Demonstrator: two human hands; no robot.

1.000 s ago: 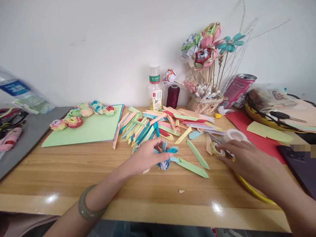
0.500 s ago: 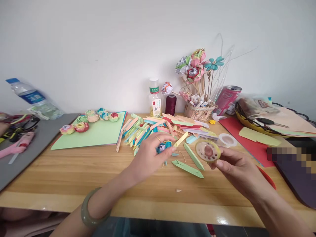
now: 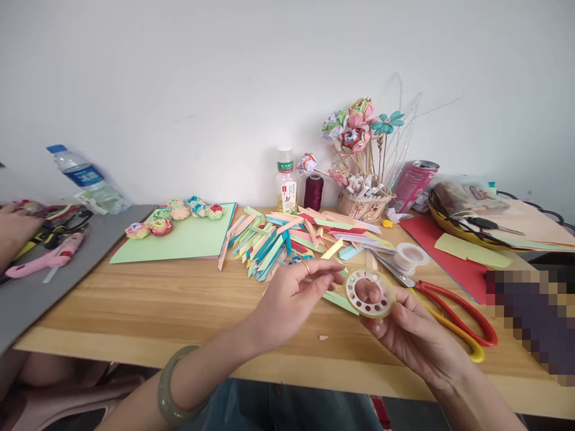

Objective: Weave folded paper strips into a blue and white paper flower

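My right hand (image 3: 411, 332) holds up a roll of clear yellowish tape (image 3: 390, 293) whose white core has a ring of holes. A fingertip shows through the core. Close to the roll's left edge is my left hand (image 3: 296, 299), its thumb and fingers bent and slightly apart, with nothing visible between them. Behind the left hand, a small blue folded-paper piece (image 3: 296, 260) is mostly covered. Green folded paper strips (image 3: 341, 301) lie under and beyond both hands. Red-and-yellow-handled scissors (image 3: 453, 308) rest to the right, partly behind my right hand.
A heap of folded paper strips (image 3: 269, 242) spreads across the middle. Paper flower heads (image 3: 160, 227) sit on green sheets (image 3: 193, 245) at left. A white spool (image 3: 411, 256), thread cone (image 3: 313, 193), bottle (image 3: 286, 182) and flower basket (image 3: 366, 205) stand behind. Another person's hand (image 3: 15, 230) is far left.
My left hand has moved right and down, away from the blue piece to the roll. The right hand has lowered and turned the roll, and the scissors now show more fully.
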